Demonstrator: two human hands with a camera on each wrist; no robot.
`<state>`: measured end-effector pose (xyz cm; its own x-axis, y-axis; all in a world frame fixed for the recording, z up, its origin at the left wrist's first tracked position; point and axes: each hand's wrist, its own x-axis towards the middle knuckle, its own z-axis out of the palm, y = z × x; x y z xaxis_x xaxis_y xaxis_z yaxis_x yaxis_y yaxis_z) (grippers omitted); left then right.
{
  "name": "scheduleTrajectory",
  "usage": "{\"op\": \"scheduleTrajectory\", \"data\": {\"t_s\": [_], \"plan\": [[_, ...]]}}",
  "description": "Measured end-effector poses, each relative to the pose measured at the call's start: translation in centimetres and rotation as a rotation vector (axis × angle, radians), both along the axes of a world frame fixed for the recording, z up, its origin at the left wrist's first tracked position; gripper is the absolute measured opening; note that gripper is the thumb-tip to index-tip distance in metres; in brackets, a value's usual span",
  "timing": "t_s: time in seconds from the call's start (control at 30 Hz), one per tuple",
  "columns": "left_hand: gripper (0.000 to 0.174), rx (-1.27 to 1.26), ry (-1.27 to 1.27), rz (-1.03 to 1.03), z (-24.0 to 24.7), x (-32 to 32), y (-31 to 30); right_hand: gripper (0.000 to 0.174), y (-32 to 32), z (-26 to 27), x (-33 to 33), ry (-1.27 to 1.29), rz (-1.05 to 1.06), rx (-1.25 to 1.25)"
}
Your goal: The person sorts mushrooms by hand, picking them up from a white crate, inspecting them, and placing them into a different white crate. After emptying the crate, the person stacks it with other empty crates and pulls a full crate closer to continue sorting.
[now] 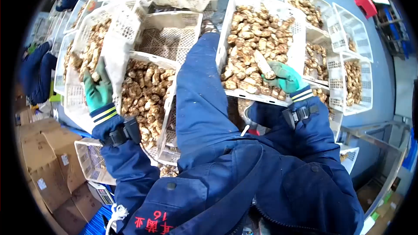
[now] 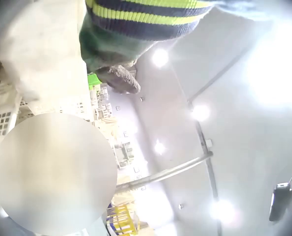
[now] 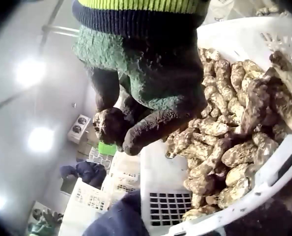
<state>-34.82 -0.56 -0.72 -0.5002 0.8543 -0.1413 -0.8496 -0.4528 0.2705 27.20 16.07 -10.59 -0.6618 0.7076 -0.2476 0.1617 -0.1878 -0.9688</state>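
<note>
My right hand (image 1: 285, 77) pinches one brown piece (image 1: 264, 65) above the full crate (image 1: 223, 39); I judge a gentle hold best. Left of that crate, my left hand (image 1: 98, 91) grips a tilted crate (image 1: 115, 56).

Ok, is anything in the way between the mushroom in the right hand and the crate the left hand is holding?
Yes: the person's blue-trousered leg lies between the right hand with its mushroom and the left hand on the tilted crate.

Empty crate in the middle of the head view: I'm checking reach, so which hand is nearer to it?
Left. The left hand holds the tilted crate just beside the empty crate; the right hand pinches a mushroom over the full crate beyond the leg.
</note>
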Motion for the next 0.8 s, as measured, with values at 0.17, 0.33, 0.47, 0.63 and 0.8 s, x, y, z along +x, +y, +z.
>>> {"op": "scheduleTrajectory", "data": {"t_s": [0.17, 0.33, 0.47, 0.63, 0.8], "plan": [[0.078, 0.072, -0.099, 0.118, 0.7, -8.6, -2.2, 0.065, -3.9, 4.8, -3.0, 0.31, -0.222, -0.259], [0.076, -0.13, 0.337, -0.266, 3.6, 0.6, -1.0, 0.056, -3.5, 4.6, -3.2, 0.051, 0.04, 0.122], [0.081, -0.455, 0.753, -0.912, 4.5, 23.1, 2.7, 0.037, -4.1, 9.5, -6.6, 0.111, 0.039, 0.265], [0.071, -0.234, 0.36, -1.102, -0.1, 30.5, 5.2, 0.037, -4.8, 13.3, -8.9, -0.233, 0.165, 0.886], [0.05, -0.183, 0.471, -0.896, -0.3, 32.5, 4.6, 0.047, -4.5, 9.6, -7.2, 0.281, -0.191, -0.053]]}}
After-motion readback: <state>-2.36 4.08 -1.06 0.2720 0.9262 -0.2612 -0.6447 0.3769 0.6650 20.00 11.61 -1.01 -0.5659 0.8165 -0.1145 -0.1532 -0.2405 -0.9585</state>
